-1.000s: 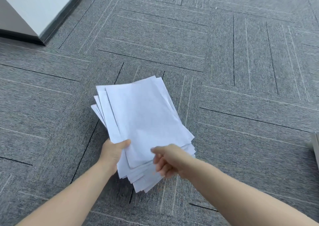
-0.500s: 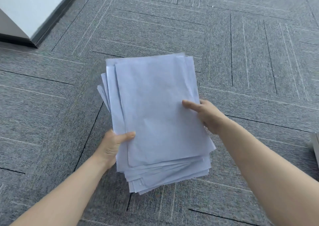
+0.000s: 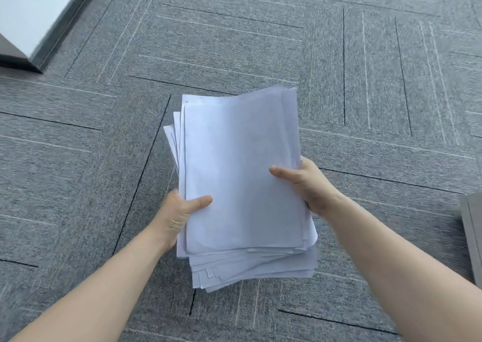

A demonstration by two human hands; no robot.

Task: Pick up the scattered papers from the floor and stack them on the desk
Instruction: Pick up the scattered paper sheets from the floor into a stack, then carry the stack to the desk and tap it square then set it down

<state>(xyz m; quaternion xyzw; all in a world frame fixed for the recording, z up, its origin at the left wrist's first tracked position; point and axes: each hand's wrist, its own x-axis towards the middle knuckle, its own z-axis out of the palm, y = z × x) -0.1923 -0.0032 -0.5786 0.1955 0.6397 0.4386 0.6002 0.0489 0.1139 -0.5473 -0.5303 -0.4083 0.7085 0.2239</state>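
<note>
Head view, looking down: two bare forearms reach in from the bottom corners and meet at a stack of white papers (image 3: 242,185) held above the floor (image 3: 365,93). Nearest, the lower edges of the sheets are uneven, fanned out in ragged steps, with several corners sticking past each other. The left hand (image 3: 180,213) grips the stack at its lower left edge, thumb lying flat across the top sheet and the fingers hidden beneath. The right hand (image 3: 307,182) clasps the right edge a little higher up, thumb pressed on the top sheet and the fingers wrapped under and out of sight. The top sheet is blank and slightly rumpled. Along the left side, a few sheets poke out beyond the rest; the far edge is more even. Below and beyond the papers lies grey carpet in square tiles, their ribbing running in alternating directions, with thin dark and pale lines. At the right edge, a grey flat-sided object (image 3: 472,232) is partly in frame; what it is cannot be told. Farthest away, at the top left, a white wall (image 3: 31,5) meets the carpet along a dark skirting strip (image 3: 67,28).
</note>
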